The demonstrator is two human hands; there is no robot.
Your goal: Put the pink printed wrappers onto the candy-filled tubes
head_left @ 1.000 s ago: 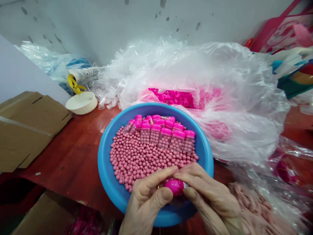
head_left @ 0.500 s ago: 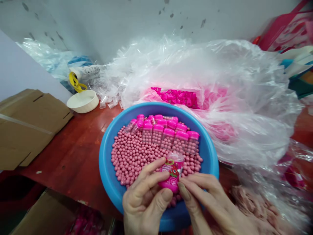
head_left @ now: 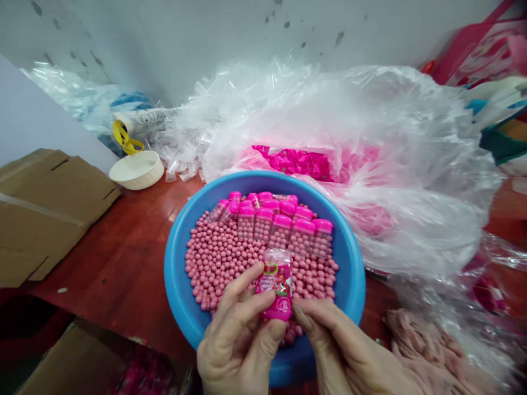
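A small clear candy bottle [head_left: 276, 282] with a pink printed label and pink cap end is held over the basin. The fingers and thumb of my left hand [head_left: 239, 334] close round its left side. My right hand [head_left: 333, 340] pinches at its lower right edge with thumb and forefinger. Beneath them the blue basin [head_left: 171, 280] holds many round pink candies [head_left: 222, 258]. Several unlabelled bottles [head_left: 282, 230] with bright pink caps, filled with candies, lie along the far side of the candies.
Behind the basin spreads a plastic bag [head_left: 395, 181] of pink caps [head_left: 296, 163]. Clear empty bottles [head_left: 185, 164], a white dish [head_left: 138, 171] and a yellow tape ring [head_left: 123, 137] are farther left. Cardboard [head_left: 49, 214] lies left; a beige cloth [head_left: 420, 345] lies right.
The candy bottle has turned so its printed front faces me more squarely and has shifted slightly left. Both hands have moved a little left with it.
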